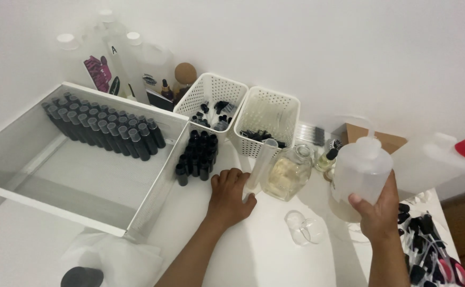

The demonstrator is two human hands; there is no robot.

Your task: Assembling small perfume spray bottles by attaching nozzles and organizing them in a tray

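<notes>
While both hands grip, a clear plastic measuring cylinder (261, 165) stands upright on the white counter (275, 255).
Left hand (230, 196) grips its base; right hand (378, 210) grips a translucent plastic wash bottle (361, 167), raised beside a glass flask (288, 172).

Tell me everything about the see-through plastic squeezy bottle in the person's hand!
The translucent white plastic squeeze bottle is squat and rounded, with sloping shoulders and a thin bent spout tube rising from its top. Its cloudy walls hide whether any liquid is inside. It is held upright above the white table, gripped from below and behind by the right hand, thumb pressed on its front. It hangs between the clear glass bottle of yellowish liquid and a big white jug with a red cap.
</notes>
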